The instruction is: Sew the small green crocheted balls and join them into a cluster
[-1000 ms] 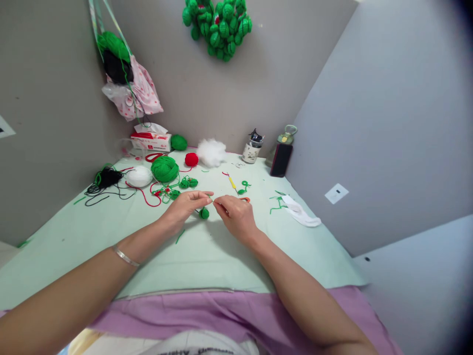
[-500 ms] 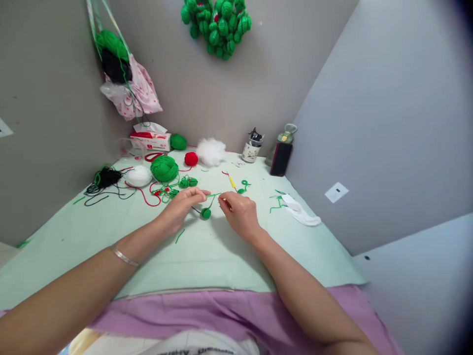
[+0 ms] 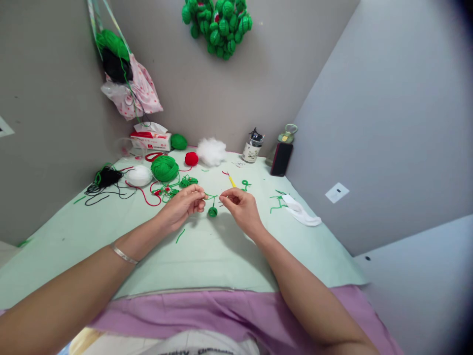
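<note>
A thin strand of green yarn (image 3: 212,196) spans the gap between my two hands. My left hand (image 3: 186,203) pinches one end of it, thumb against fingers. On the other side my right hand (image 3: 239,204) is closed on the strand with its fingertips. From the middle of the yarn a small green crocheted ball (image 3: 212,212) with dark lines hangs just above the table. A yellow-handled crochet hook (image 3: 231,181) lies behind my right hand, partly hidden by it.
Behind my left hand are a green yarn ball (image 3: 164,168), a white yarn ball (image 3: 139,175), black yarn (image 3: 107,176) and a red yarn ball (image 3: 191,159). White stuffing (image 3: 212,152), a jar (image 3: 252,148) and a phone (image 3: 281,159) stand farther back. A white cloth (image 3: 301,211) lies right.
The small green ball has swung right and now hangs between my hands. My left fingers have shifted on the yarn, while my right hand stays nearly in place.
</note>
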Demonstrator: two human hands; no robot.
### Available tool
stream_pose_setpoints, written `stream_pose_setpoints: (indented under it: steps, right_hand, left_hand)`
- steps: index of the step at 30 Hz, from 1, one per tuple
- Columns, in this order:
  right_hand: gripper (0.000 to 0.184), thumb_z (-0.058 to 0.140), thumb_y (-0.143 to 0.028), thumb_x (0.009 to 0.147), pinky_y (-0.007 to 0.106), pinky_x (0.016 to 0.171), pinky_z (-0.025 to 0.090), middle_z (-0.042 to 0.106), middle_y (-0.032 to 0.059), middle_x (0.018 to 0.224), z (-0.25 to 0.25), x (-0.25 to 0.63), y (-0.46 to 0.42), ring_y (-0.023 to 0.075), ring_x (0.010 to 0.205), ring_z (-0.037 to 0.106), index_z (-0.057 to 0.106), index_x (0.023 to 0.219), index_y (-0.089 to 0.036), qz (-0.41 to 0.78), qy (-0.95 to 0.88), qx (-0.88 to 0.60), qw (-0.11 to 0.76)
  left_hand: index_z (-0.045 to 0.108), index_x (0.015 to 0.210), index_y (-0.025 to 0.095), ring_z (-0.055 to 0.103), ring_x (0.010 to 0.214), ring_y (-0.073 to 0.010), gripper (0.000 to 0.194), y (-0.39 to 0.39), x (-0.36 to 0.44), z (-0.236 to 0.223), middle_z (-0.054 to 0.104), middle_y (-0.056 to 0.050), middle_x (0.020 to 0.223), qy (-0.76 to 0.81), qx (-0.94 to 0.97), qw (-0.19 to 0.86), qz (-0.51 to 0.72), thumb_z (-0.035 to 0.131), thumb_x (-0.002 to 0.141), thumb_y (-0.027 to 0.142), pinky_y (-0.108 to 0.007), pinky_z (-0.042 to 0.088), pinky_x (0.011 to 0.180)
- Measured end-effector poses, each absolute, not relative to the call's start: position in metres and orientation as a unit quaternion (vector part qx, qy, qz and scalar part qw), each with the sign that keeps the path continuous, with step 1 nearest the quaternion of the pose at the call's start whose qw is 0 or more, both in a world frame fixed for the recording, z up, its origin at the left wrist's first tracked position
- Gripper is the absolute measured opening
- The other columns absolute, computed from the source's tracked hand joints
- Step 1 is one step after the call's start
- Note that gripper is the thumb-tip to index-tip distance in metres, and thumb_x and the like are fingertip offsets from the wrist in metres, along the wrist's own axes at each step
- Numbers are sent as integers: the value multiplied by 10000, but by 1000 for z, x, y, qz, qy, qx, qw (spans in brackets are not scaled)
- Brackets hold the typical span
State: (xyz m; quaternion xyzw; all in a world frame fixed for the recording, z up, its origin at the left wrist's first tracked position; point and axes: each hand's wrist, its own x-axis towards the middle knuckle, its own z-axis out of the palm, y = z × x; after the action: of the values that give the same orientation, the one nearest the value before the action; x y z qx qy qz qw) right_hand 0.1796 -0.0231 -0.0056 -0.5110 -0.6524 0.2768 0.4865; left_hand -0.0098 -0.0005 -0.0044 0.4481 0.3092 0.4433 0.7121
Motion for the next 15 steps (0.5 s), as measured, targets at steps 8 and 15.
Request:
stream_pose_setpoints:
  steps: [8, 15]
  right_hand:
    - [159, 676, -334, 779, 245, 506, 322, 508, -38, 553, -3, 181, -24, 100, 518, 415, 668, 734, -182, 317, -625, -507, 502]
    - [179, 720, -342, 739, 242, 510, 329, 561, -23, 601, 5, 181, -25, 93, 538, 430, 676, 723, -169, 374, -600, -474, 525]
  left_hand:
    - [575, 853, 170, 307, 459, -47, 172, -4, -12, 1, 434, 65, 606, 295, 470, 716, 425, 648, 860, 326, -191, 259, 449]
    - [635, 1055, 171, 622, 819, -148, 290, -9, -2, -6, 669, -44, 959, 312, 541, 685, 375, 657, 771, 227, -302, 474, 802]
